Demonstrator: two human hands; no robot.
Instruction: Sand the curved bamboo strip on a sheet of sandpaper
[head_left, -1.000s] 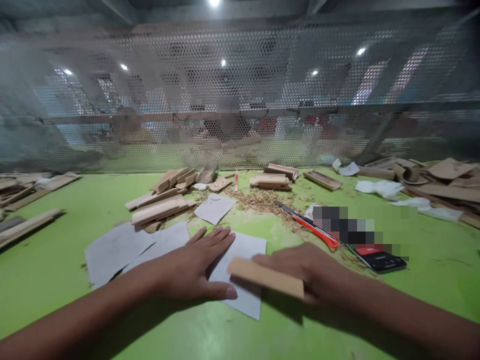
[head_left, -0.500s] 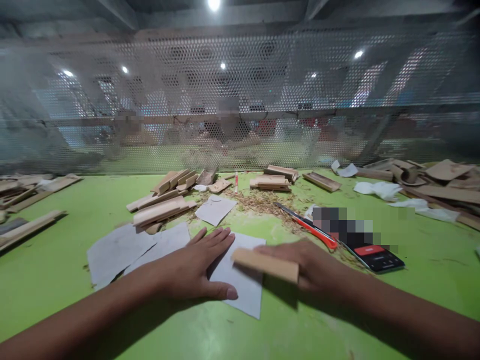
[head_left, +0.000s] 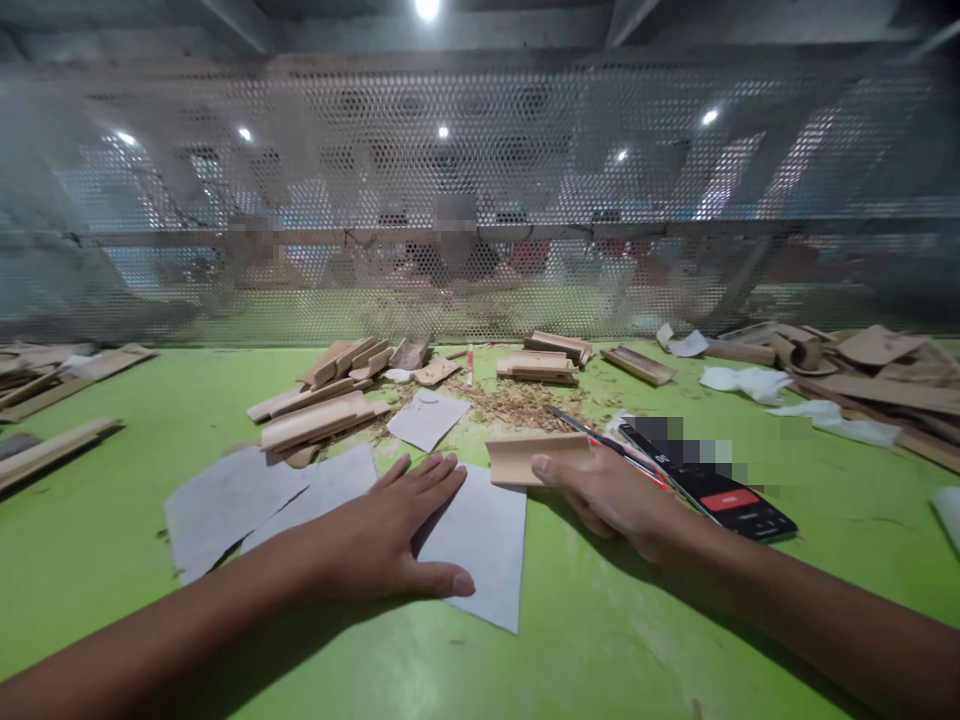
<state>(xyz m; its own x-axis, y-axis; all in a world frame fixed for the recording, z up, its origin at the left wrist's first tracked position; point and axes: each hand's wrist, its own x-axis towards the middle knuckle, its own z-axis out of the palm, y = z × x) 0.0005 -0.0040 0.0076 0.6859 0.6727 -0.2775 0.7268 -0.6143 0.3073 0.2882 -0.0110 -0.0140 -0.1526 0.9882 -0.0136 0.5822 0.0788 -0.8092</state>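
Note:
My left hand (head_left: 412, 520) lies flat with fingers spread on a white sheet of paper (head_left: 491, 560), pressing it to the green table. In my right hand (head_left: 607, 490) is a short, tan, trough-shaped wooden strip (head_left: 517, 460), perhaps bark or bamboo. The thumb rests on its hollow face, and the other fingers are mostly hidden behind and below it. This strip is held above the sheet's far right corner. Behind the right hand lies a cutter knife with a red-orange handle (head_left: 645, 466), partly covered by the hand.
A phone (head_left: 739, 515) lies right of my right hand. Beyond are wood shavings (head_left: 517, 405), a small paper piece (head_left: 427, 420) and stacked curved strips (head_left: 315, 422). More paper (head_left: 225, 505) sits left. Bark-like pieces (head_left: 877, 385) pile at far right. A perforated screen (head_left: 480, 180) borders the table's back.
My right hand has lifted the wooden strip away from over the sheet's middle, up and back, and turned its hollow face into view. My left hand stays put on the paper.

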